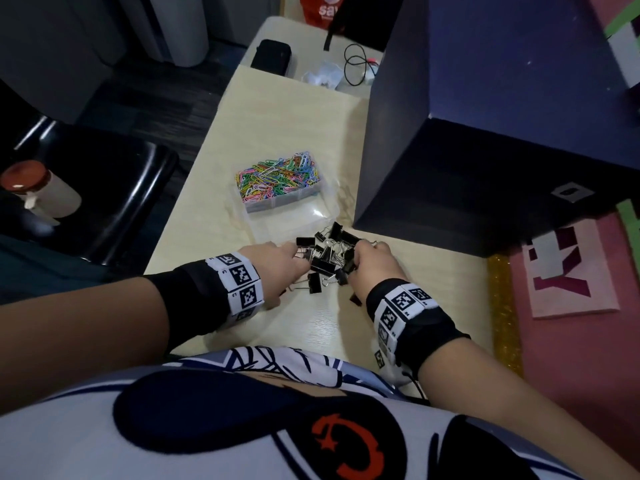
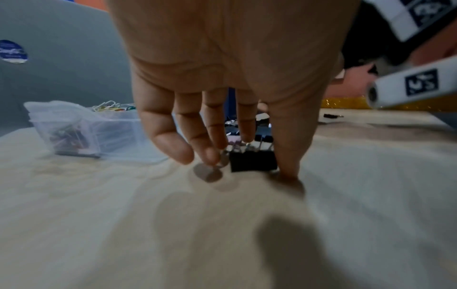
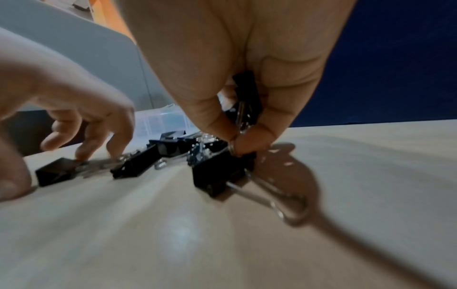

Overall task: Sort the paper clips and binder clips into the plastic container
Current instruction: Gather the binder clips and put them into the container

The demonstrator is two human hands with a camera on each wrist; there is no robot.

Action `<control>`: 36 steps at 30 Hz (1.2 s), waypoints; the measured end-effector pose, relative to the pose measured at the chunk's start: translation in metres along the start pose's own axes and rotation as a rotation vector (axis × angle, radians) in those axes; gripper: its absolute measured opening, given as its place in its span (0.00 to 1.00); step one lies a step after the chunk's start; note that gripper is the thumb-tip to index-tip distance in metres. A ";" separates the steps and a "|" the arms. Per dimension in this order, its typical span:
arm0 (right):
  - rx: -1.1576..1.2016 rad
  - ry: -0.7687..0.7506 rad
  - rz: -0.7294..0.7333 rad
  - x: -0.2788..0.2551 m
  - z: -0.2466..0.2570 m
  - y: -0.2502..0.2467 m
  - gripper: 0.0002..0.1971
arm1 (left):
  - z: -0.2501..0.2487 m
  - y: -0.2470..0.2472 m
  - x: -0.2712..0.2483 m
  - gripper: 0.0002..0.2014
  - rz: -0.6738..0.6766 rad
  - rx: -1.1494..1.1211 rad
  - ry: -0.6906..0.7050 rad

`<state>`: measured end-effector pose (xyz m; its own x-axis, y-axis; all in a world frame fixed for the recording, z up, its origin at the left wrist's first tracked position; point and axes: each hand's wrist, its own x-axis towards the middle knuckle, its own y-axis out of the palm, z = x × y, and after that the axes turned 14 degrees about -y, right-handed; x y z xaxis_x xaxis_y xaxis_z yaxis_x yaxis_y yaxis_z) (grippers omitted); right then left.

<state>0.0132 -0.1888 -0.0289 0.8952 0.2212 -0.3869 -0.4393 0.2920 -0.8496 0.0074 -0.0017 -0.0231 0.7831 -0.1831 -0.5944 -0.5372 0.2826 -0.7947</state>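
Note:
A clear plastic container [image 1: 287,206] sits mid-table; its far compartment is full of coloured paper clips [image 1: 277,178], and the near compartment looks empty. Just in front lies a pile of black binder clips [image 1: 325,258]. My left hand [image 1: 298,263] reaches into the pile from the left. In the left wrist view the left hand [image 2: 249,166] has thumb and fingers closing round one binder clip [image 2: 253,161]. My right hand [image 1: 356,261] is at the pile's right side. It holds black clips in its palm [image 3: 247,93] and pinches a wire handle between thumb and forefinger [image 3: 237,142].
A tall dark blue box [image 1: 485,150] stands close on the right of the container and the pile. A black pouch [image 1: 270,57] and a cable [image 1: 356,64] lie at the table's far end. One stray clip [image 1: 355,299] lies beside my right wrist. A black chair [image 1: 114,188] is left of the table.

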 end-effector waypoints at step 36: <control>-0.484 -0.300 0.058 0.046 0.060 -0.005 0.36 | 0.048 -0.019 0.016 0.23 -0.330 -0.243 -0.033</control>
<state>0.0515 -0.1241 -0.0212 0.7790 0.4990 -0.3796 -0.3397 -0.1730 -0.9245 0.0452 0.0352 -0.0112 0.9333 -0.1953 -0.3012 -0.3104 -0.0175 -0.9504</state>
